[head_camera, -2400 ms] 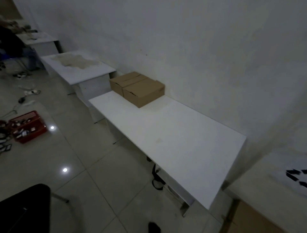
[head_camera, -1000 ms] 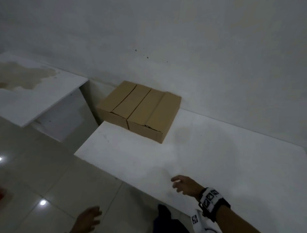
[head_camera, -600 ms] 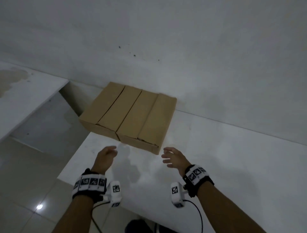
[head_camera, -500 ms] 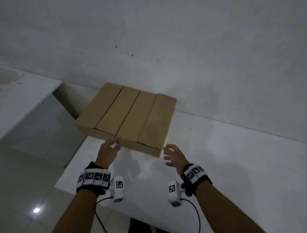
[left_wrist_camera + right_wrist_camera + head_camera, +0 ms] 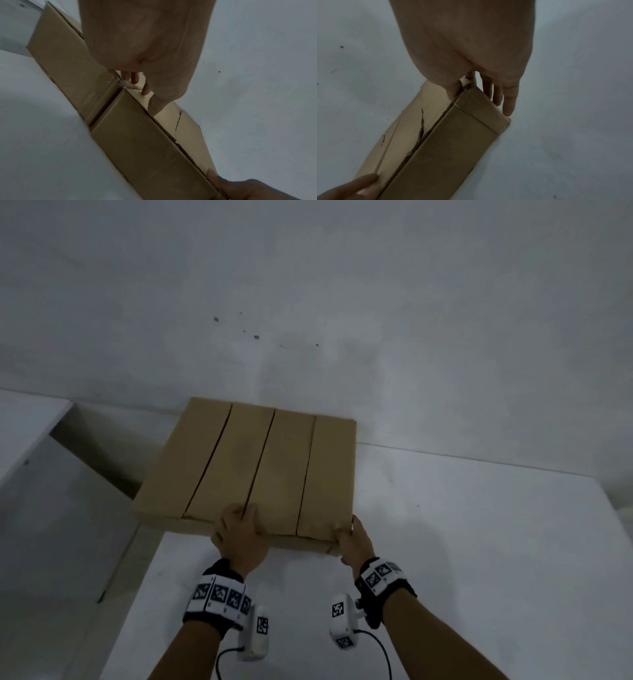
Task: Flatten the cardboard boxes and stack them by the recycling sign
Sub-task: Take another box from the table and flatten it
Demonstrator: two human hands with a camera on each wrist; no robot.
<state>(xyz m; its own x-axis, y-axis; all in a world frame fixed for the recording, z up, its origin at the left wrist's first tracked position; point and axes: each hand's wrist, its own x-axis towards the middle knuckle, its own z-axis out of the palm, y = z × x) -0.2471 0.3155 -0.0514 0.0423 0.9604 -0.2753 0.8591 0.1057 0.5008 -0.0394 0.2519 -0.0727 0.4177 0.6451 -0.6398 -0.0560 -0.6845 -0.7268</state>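
Observation:
Two brown cardboard boxes stand side by side on the white table [image 5: 479,542], against the wall, with their flaps closed. My left hand [image 5: 239,529] is at the near edge where the left box [image 5: 191,467] meets the right box [image 5: 308,474]. Its thumb lies on the right box's [image 5: 145,148] top and its fingers reach into the gap beside the left box [image 5: 68,60]. My right hand [image 5: 349,537] grips the right box's [image 5: 445,148] near right corner, thumb on top and fingers down the side. The recycling sign is out of view.
The white wall [image 5: 376,302] rises directly behind the boxes. A second white table [image 5: 20,422] stands to the left across a gap. The left box overhangs my table's left edge. Bare tabletop stretches to the right of the boxes.
I have walked up to the boxes. Both hands reached forward from above the table and took hold of the right box's near edge.

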